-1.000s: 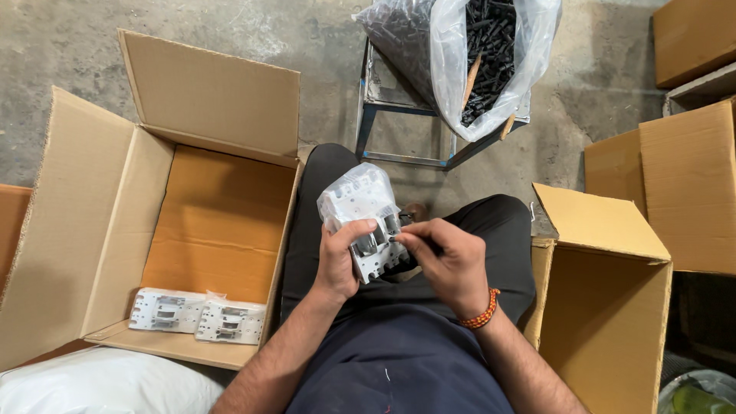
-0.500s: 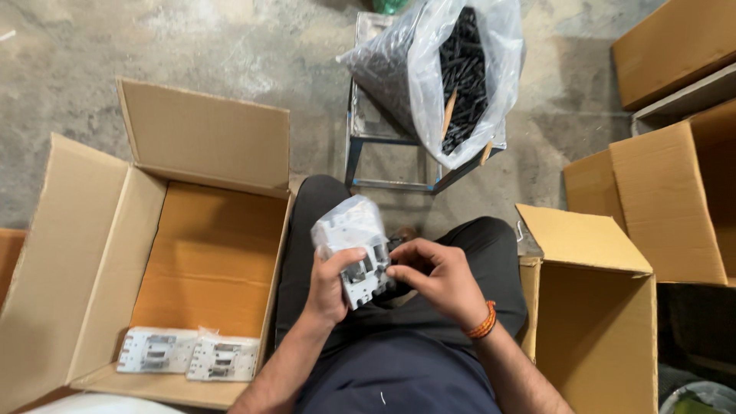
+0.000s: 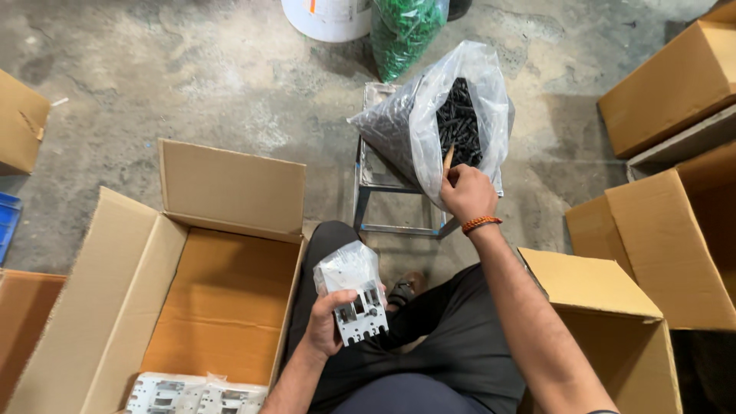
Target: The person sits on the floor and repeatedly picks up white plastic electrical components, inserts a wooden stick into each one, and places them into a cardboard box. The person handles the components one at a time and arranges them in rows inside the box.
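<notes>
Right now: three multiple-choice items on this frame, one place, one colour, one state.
1. Where is the right hand?
A. at the mouth of the clear plastic bag on the metal stool
B. inside the open cardboard box
C. resting on the knee

2. What colour is the wristband on the right wrist?
A. blue
B. orange
C. white

3. How is the grey-white device held?
A. lying on the floor
B. gripped by both hands
C. gripped by the left hand alone, its clear wrap partly on

Answers: 1 A, the hand reaches the bag of dark parts. 2 B, an orange band shows. 3 C, only the left hand holds it.
</notes>
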